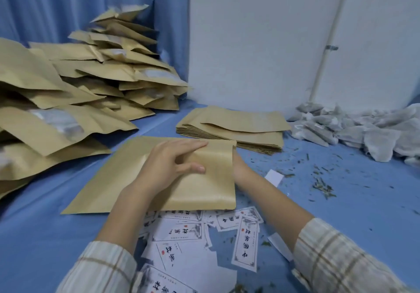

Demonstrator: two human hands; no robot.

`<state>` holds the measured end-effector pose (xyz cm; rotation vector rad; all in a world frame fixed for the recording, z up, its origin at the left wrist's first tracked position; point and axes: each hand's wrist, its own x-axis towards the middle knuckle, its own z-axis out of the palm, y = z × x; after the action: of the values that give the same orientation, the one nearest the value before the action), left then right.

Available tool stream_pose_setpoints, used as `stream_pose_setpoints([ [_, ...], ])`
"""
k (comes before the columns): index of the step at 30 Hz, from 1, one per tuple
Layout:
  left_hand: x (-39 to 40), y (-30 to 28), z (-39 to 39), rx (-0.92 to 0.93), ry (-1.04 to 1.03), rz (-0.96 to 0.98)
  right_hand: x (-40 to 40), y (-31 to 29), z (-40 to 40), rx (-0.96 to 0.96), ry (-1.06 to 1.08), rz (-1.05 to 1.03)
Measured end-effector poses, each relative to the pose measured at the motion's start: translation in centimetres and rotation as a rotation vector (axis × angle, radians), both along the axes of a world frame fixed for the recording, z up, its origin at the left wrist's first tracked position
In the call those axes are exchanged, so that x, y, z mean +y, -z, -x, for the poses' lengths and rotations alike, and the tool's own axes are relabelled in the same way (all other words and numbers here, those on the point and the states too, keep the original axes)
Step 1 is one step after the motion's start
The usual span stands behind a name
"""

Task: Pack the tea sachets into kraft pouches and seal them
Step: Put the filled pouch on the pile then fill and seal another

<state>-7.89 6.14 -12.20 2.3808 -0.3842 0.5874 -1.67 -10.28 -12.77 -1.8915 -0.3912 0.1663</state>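
A kraft pouch point(113, 179) lies flat on the blue table in front of me, its open end to the right. My left hand point(168, 163) rests on top of it near that end, fingers and thumb curled onto the paper. My right hand point(239, 167) is at the pouch's right edge, mostly hidden behind the paper, so its fingers do not show. A heap of white tea sachets point(354, 129) lies at the right by the wall. A flat stack of empty kraft pouches point(238, 126) sits just beyond the pouch.
A big pile of kraft pouches point(79, 83) fills the left side. Printed white label cards point(200, 231) are scattered near me under my forearms. Loose tea leaf bits point(322, 185) litter the blue table point(363, 201) on the right. A white wall stands behind.
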Motion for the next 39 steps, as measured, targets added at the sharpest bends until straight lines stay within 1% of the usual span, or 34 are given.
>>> stream_pose_setpoints([
  [3, -0.2, 0.2, -1.0, 0.103, -0.006, 0.059, -5.0, 0.3, -1.2, -0.234, 0.105, 0.245],
  [5, -0.6, 0.3, -1.5, 0.159, 0.008, 0.088, -9.5, 1.3, -2.2, -0.258, 0.188, 0.438],
  [7, -1.4, 0.4, -1.8, 0.171, 0.013, 0.093, -12.6, 2.4, -2.8, -0.241, 0.212, 0.722],
  [8, -1.8, 0.5, -1.9, 0.165, 0.014, 0.088, -13.6, 3.1, -3.0, -0.222, 0.207, 0.802],
  [10, -2.3, 0.7, -2.0, 0.150, 0.010, 0.078, -14.5, 4.1, -2.8, -0.210, 0.214, 0.869],
  [12, -2.5, 0.8, -2.0, 0.137, 0.006, 0.071, -14.4, 4.9, -2.7, -0.235, 0.250, 0.851],
  [14, -2.6, 1.0, -1.9, 0.124, 0.007, 0.064, -14.2, 5.1, -3.0, -0.239, 0.286, 0.752],
  [17, -2.6, 1.3, -1.8, 0.114, 0.005, 0.049, -14.4, 5.1, -3.2, -0.217, 0.325, 0.419],
  [19, -2.5, 1.3, -1.9, 0.117, 0.001, 0.046, -14.6, 5.0, -3.1, -0.230, 0.412, 0.211],
  [21, -2.5, 1.3, -1.9, 0.116, 0.003, 0.051, -14.7, 4.2, -2.9, -0.176, 0.486, -0.030],
  [22, -2.5, 1.3, -1.9, 0.114, 0.005, 0.056, -14.7, 3.7, -2.8, -0.135, 0.479, -0.142],
  [23, -2.5, 1.3, -1.9, 0.112, 0.008, 0.061, -14.6, 3.2, -2.6, -0.105, 0.445, -0.211],
  [25, -2.5, 1.3, -1.7, 0.106, 0.014, 0.070, -14.0, 2.4, -2.2, -0.085, 0.320, -0.178],
  [27, -2.4, 1.3, -1.6, 0.097, 0.018, 0.069, -13.0, 1.8, -1.9, -0.081, 0.145, -0.084],
  [29, -2.4, 1.2, -1.6, 0.096, 0.019, 0.067, -11.2, 0.7, -1.2, -0.038, -0.024, 0.037],
  [30, -2.5, 1.1, -1.5, 0.101, 0.022, 0.071, -9.9, 0.3, -0.8, -0.022, -0.096, 0.133],
  [32, -2.6, 1.0, -1.4, 0.120, 0.039, 0.092, -7.6, -0.3, -1.1, -0.031, -0.192, 0.271],
  [34, -3.0, 0.9, -1.1, 0.135, 0.056, 0.110, -5.8, -1.0, -1.3, 0.006, -0.171, 0.268],
  [35, -3.2, 0.7, -1.1, 0.137, 0.059, 0.113, -6.1, -1.5, -1.7, 0.048, -0.151, 0.221],
  [36, -3.3, 0.6, -1.0, 0.137, 0.063, 0.110, -4.3, -1.2, -1.5, 0.116, -0.135, 0.188],
  [37, -3.5, 0.5, -0.9, 0.134, 0.073, 0.094, -3.6, -1.3, -0.8, 0.166, -0.085, 0.245],
  [38, -3.8, 0.3, -0.7, 0.127, 0.090, 0.063, -1.9, -0.1, -0.2, 0.205, -0.070, 0.366],
  [39, -4.0, 0.2, -0.6, 0.117, 0.104, 0.012, 0.4, 0.0, 0.9, 0.322, -0.062, 0.389],
])
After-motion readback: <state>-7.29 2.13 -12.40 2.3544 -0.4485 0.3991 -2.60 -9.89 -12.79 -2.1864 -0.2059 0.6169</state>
